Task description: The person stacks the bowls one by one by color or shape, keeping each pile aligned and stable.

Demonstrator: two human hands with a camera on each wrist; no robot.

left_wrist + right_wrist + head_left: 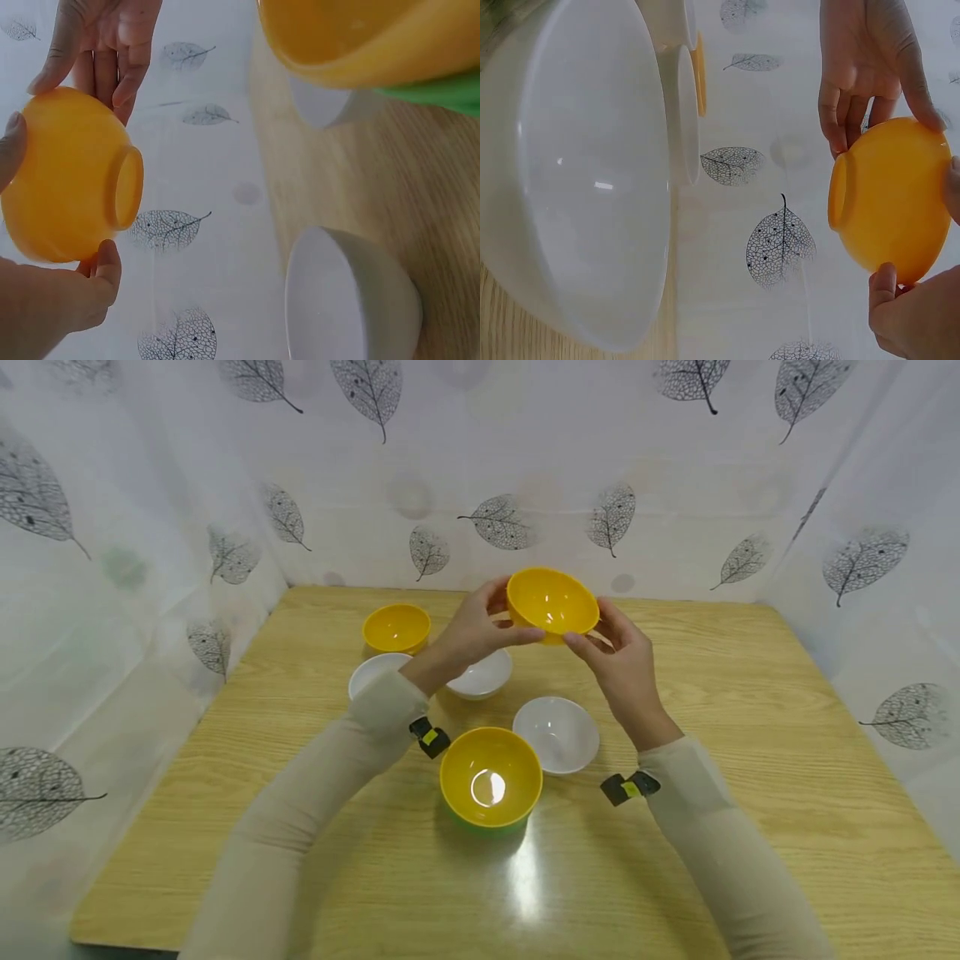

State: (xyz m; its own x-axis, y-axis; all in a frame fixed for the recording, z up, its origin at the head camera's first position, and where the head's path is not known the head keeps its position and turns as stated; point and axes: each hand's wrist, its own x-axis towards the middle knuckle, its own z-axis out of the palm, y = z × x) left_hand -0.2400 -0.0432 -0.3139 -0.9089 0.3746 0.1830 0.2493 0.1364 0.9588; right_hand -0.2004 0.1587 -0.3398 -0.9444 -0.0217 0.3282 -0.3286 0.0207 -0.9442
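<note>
Both hands hold a yellow bowl (551, 600) up above the back part of the table, its inside tilted towards the head camera. My left hand (480, 627) grips its left side, with the thumb at the near rim. On the right side my right hand (618, 656) holds it the same way, thumb at the rim and fingers behind. The bowl's foot ring (129, 187) faces away from me in the left wrist view. Below the arms, another yellow bowl (491, 777) sits in a green bowl (491, 829).
A white bowl (557, 735) stands right beside the yellow-and-green stack. Farther back are two more white bowls, one (480, 677) partly behind the left hand, the other (375, 672) partly behind the left forearm. Another yellow bowl (396, 628) stands at the back left. A leaf-print curtain (502, 522) surrounds the wooden table (750, 777).
</note>
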